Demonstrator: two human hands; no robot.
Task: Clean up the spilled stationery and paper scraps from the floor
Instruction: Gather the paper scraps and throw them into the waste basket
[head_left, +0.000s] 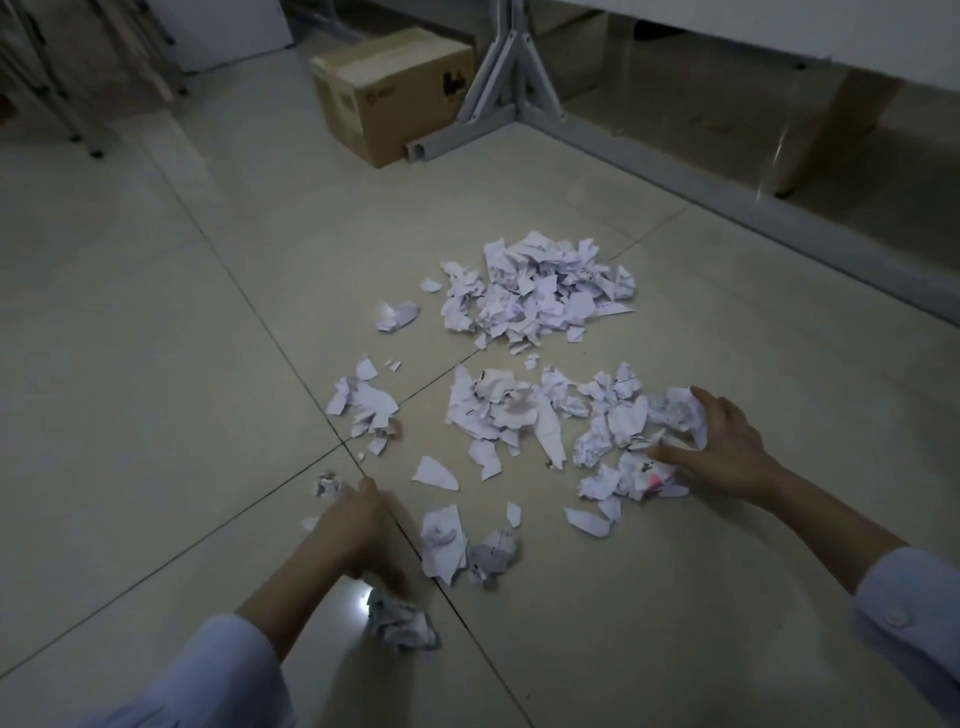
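left hand (358, 530), lower left: blurred, fingers curled beside crumpled ball (402, 621), grip cannot be told | paper scraps (535, 296): scattered over floor (156, 364), centre | right hand (727, 447), right: fingers spread, laid on scraps

Dim, bluish light, small glare spot on floor tiles (358, 603), motion-blurred left hand (358, 530), wide-angle edge bending

Tiled floor (156, 312), paper scraps (535, 296), perhaps taped box (395, 98)
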